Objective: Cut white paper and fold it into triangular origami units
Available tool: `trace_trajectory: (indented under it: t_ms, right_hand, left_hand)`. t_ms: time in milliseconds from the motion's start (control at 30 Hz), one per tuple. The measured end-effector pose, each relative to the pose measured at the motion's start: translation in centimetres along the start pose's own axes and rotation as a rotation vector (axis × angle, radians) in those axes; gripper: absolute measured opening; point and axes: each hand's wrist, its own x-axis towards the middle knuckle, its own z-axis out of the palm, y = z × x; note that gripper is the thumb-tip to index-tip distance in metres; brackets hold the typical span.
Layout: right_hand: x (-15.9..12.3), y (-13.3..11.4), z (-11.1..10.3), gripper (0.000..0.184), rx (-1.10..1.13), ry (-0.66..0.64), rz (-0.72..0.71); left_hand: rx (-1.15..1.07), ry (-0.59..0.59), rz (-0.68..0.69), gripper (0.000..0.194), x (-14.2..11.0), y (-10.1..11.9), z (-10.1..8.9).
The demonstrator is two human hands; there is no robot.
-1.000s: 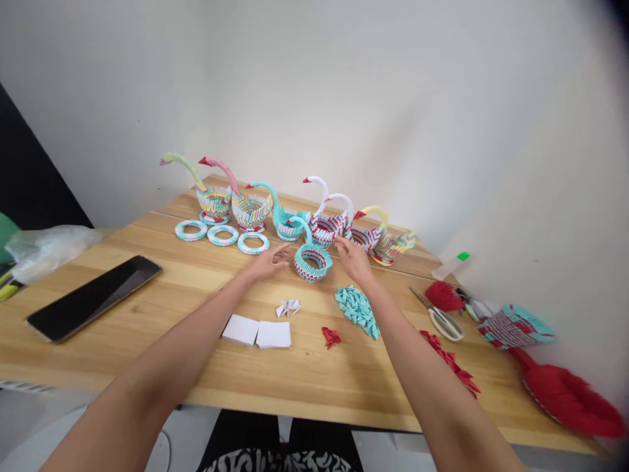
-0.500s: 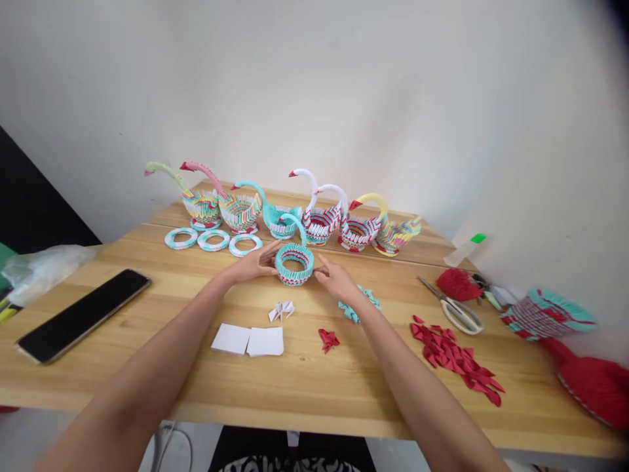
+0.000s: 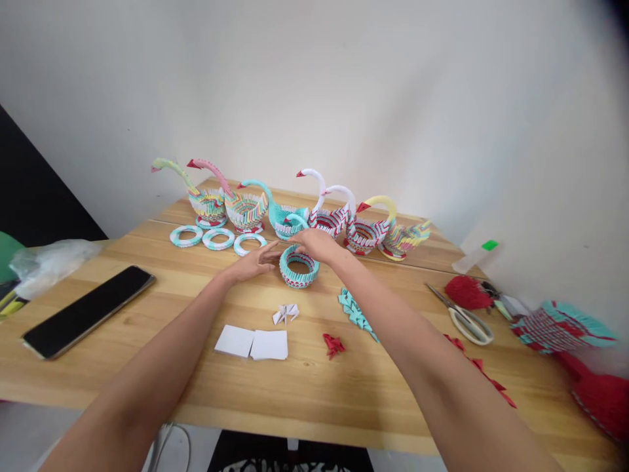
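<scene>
Where your hands meet, head view: both are at the small turquoise-and-red paper swan (image 3: 299,280), which stands upright on the wooden table (image 3: 177,278), near its middle.
Left hand (image 3: 252,263): at the swan's left side, fingers loosely spread toward the bowl's rim, thumb apart from them; contact cannot be told.
Right hand (image 3: 319,246): reaching across the far rim, covering the lower part of the turquoise neck (image 3: 297,221); you cannot tell whether its fingers pinch the neck.
Swan row: six finished paper swans, necks green, pink, turquoise, white, white and yellow, behind your hands; three paper rings (image 3: 219,246) in front of the leftmost ones.
Folded pieces: white ones (image 3: 285,314) and red ones (image 3: 333,345) on your near side; a turquoise pile (image 3: 354,311) partly behind your right forearm.
Paper stacks (image 3: 268,345): two, white, side by side.
Far right: scissors (image 3: 470,322).
Far left: smartphone (image 3: 91,311).
</scene>
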Motion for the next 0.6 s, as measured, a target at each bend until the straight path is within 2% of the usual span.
trace_trajectory:
  t_ms: [233, 600]
  right_hand:
    - [2.9, 0.5, -0.1, 0.018, -0.082, -0.113, -0.187]
    - [2.6, -0.1, 0.3, 0.020, -0.093, -0.117, -0.153]
  left_hand:
    - [-0.051, -0.013, 0.044, 0.085, 0.3, -0.7, -0.1]
    - [-0.061, 0.028, 0.052, 0.084, 0.4, -0.9, 0.1]
